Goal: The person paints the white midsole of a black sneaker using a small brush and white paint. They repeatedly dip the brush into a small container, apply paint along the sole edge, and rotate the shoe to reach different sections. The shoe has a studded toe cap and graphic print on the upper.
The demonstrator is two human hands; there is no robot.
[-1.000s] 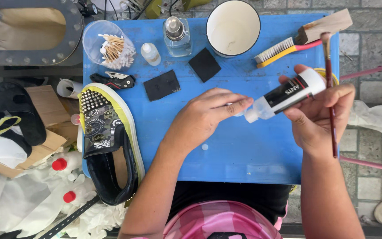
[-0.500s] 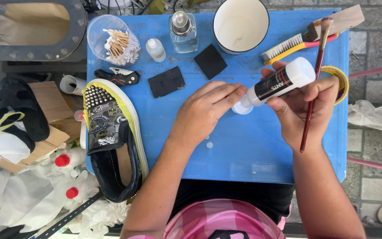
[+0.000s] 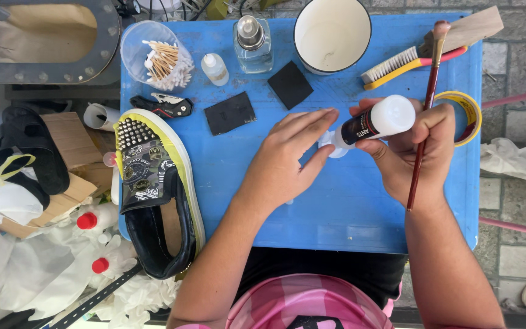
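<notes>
My right hand grips a small white bottle with a dark label, tipped on its side over the blue table. The same hand also holds a thin reddish paintbrush between its fingers, bristles pointing away from me. My left hand pinches the bottle's white cap with its fingertips. A black slip-on shoe with metal studs and a yellow-edged sole lies at the table's left edge, toe away from me.
On the table's far side stand a cup of cotton swabs, a small dropper bottle, a glass bottle, a white bowl, two black patches, a folding knife, a brush and yellow tape. Bags and sandals clutter the left floor.
The bottle and both hands have drifted left and nearer the table. The paintbrush has swung from slanted to nearly upright. My left fingers stay on the cap.
</notes>
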